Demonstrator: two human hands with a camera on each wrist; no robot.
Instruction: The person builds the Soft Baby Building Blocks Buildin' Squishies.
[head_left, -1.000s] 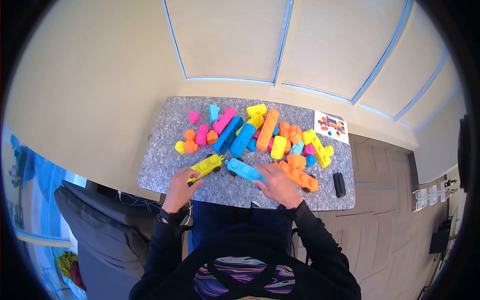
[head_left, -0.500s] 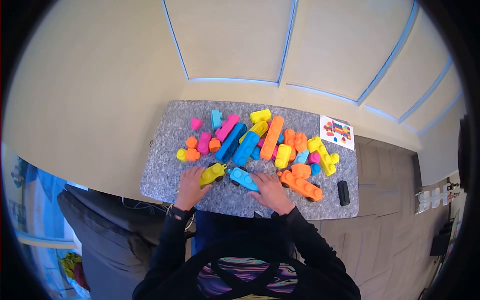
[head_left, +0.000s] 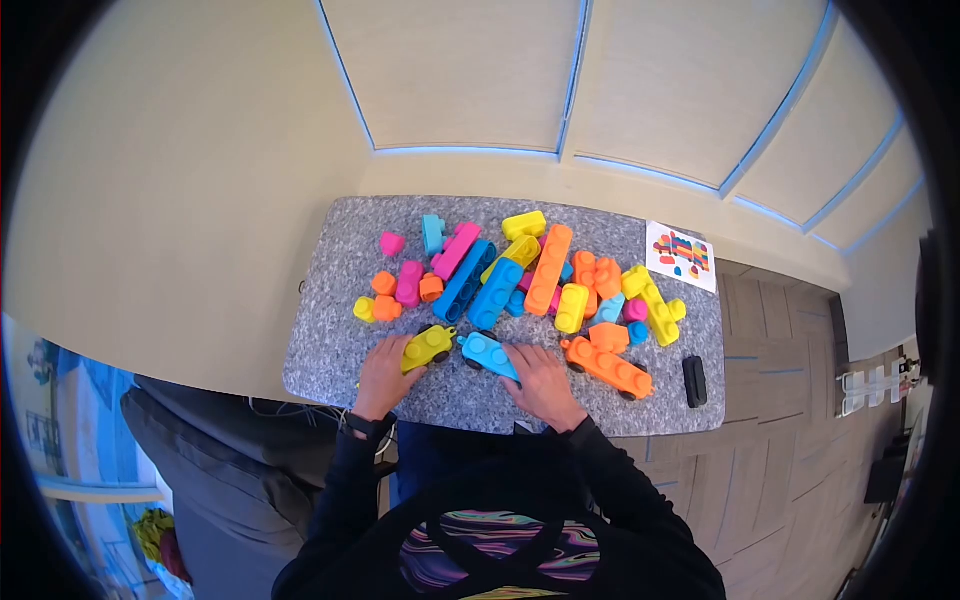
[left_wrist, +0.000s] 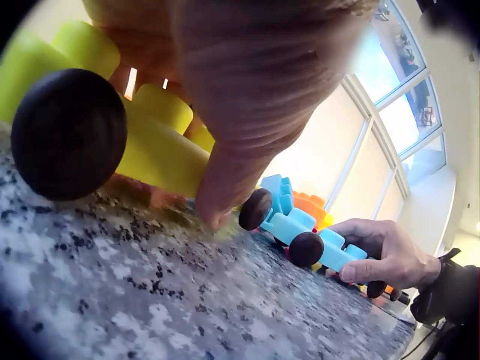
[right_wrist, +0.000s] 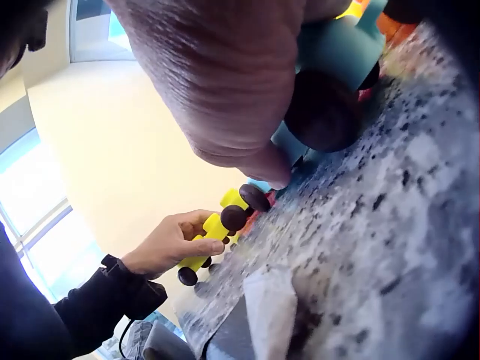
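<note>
In the head view my left hand [head_left: 382, 380] grips a yellow wheeled toy train car [head_left: 428, 346], covering its rear. The left wrist view shows the thumb [left_wrist: 217, 195] along its side, by a black wheel [left_wrist: 69, 135]. My right hand [head_left: 543, 385] holds a light blue train car [head_left: 487, 354], thumb on the near side and fingers over its right half. The facing hooked ends of both cars are close together on the table. An orange train car [head_left: 610, 370] stands just right of my right hand, an orange block [head_left: 608, 338] at its far side.
Behind the cars lie many loose blocks, among them a long dark blue one [head_left: 464, 280], a long orange one [head_left: 549, 268] and a pink one [head_left: 408, 284]. A picture card [head_left: 682, 256] lies at the far right corner, a black case [head_left: 695, 382] near the right edge.
My left hand has settled flatter over the yellow car's rear. My right hand has shifted slightly left, so the orange car's hooked end now shows. The head view has moved a little.
</note>
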